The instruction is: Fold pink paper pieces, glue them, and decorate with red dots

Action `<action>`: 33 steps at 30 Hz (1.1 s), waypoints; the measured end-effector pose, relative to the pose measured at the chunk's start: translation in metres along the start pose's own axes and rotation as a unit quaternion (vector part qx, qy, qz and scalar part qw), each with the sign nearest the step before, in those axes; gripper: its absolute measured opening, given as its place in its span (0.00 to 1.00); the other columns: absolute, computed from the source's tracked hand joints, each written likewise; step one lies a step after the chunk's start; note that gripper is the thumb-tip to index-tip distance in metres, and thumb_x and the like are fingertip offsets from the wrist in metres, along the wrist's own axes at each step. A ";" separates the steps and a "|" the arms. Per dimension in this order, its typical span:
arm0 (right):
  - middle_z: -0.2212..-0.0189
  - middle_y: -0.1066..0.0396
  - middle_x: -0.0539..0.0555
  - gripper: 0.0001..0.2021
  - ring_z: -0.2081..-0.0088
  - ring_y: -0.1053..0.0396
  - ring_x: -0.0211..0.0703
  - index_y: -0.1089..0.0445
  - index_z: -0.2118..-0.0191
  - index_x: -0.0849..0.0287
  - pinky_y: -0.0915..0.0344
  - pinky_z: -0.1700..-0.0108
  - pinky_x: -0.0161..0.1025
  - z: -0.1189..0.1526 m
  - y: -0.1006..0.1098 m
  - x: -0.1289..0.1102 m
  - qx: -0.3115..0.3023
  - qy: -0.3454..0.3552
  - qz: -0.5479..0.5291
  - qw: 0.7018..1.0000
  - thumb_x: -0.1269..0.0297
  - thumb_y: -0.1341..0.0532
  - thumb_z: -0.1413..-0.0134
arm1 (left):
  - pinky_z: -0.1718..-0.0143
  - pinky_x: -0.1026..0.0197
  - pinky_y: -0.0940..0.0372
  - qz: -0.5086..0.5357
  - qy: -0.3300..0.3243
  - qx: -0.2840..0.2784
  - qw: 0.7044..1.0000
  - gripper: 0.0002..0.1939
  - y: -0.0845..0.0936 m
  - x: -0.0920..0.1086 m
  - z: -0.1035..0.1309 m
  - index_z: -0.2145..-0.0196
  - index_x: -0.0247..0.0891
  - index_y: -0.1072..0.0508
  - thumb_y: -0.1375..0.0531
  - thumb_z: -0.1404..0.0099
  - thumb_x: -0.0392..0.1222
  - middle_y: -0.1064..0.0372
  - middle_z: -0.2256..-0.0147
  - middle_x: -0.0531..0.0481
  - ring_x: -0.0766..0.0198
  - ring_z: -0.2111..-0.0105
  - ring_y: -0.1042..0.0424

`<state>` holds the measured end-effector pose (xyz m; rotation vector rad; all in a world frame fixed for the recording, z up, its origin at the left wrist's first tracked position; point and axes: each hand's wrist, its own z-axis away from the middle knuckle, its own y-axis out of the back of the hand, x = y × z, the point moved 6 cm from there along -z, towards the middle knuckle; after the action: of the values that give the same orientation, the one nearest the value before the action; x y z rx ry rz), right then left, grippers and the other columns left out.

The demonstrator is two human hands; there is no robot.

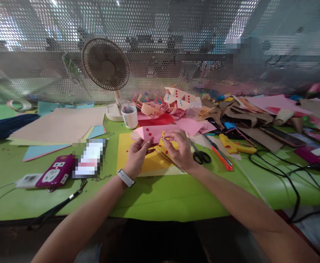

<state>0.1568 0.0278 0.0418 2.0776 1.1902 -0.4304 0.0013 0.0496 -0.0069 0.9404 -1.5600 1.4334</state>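
While both hands are raised over the yellow sheet point(123, 148) on the green table point(160, 199), other things lie all around that sheet. To its left are a broad beige sheet point(58, 122), a magenta power strip point(56, 171) with a white plug point(28, 181) in its end, and a phone point(90, 159) with a lit screen. Behind its left part stand a fan point(105, 64) and a white cup point(130, 117).

Above the sheet's middle, the left hand point(138, 151) has thumb and forefinger drawn close together at a pink sheet point(158, 130) dotted with red diamonds; whether they pinch it or a small loose piece, I cannot tell. Just to the right, the right hand point(179, 148) bends its thumb and forefinger almost together beside a narrow yellow piece point(162, 143) marked with red diamonds. Any hold it has there is too small to make out.

Beyond the sheet sits a heap of decorated paper strips point(182, 98). At its right edge are black-handled scissors point(202, 157); farther right come an orange cutter point(223, 157), a yellow glue gun point(234, 145) and black cables point(282, 171).
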 end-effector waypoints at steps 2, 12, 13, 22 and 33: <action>0.69 0.31 0.53 0.08 0.65 0.33 0.44 0.30 0.68 0.55 0.34 0.60 0.43 0.000 -0.001 0.007 -0.016 -0.069 -0.041 0.997 0.58 0.41 0.42 | 0.65 0.64 0.32 -0.021 -0.020 -0.001 1.000 0.17 0.000 0.002 0.000 0.63 0.38 0.25 0.29 0.47 0.49 0.25 0.66 0.50 0.61 0.63 0.23; 0.69 0.26 0.53 0.17 0.66 0.27 0.41 0.31 0.64 0.59 0.34 0.67 0.37 0.019 -0.043 0.028 -0.128 -0.389 -0.344 0.845 0.50 0.35 0.52 | 0.64 0.63 0.31 -0.062 -0.085 -0.028 0.994 0.17 -0.003 0.005 0.001 0.61 0.38 0.25 0.31 0.45 0.50 0.23 0.66 0.49 0.64 0.65 0.25; 0.69 0.25 0.53 0.17 0.67 0.27 0.42 0.31 0.65 0.59 0.33 0.67 0.37 0.020 -0.044 0.028 -0.121 -0.390 -0.354 0.842 0.50 0.34 0.53 | 0.64 0.63 0.31 -0.065 -0.092 -0.032 0.993 0.17 -0.004 0.006 0.002 0.62 0.38 0.25 0.31 0.44 0.50 0.23 0.66 0.49 0.64 0.66 0.25; 0.74 0.25 0.52 0.19 0.74 0.27 0.37 0.31 0.72 0.60 0.29 0.67 0.38 0.019 -0.045 0.032 -0.074 -0.373 -0.384 0.841 0.50 0.29 0.60 | 0.63 0.61 0.30 -0.092 -0.114 -0.044 0.988 0.16 -0.011 0.009 0.007 0.63 0.36 0.24 0.32 0.43 0.50 0.23 0.66 0.47 0.63 0.66 0.25; 0.73 0.25 0.52 0.17 0.69 0.25 0.41 0.32 0.73 0.59 0.27 0.67 0.38 0.015 -0.045 0.028 -0.089 -0.339 -0.392 0.850 0.50 0.31 0.57 | 0.62 0.60 0.29 -0.088 -0.110 -0.043 0.989 0.16 -0.011 0.010 0.007 0.63 0.36 0.25 0.32 0.44 0.51 0.23 0.66 0.48 0.64 0.68 0.25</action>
<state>0.1342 0.0492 -0.0034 1.0210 1.4827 -1.2526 0.0068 0.0414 0.0069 1.1852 -1.6390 1.1611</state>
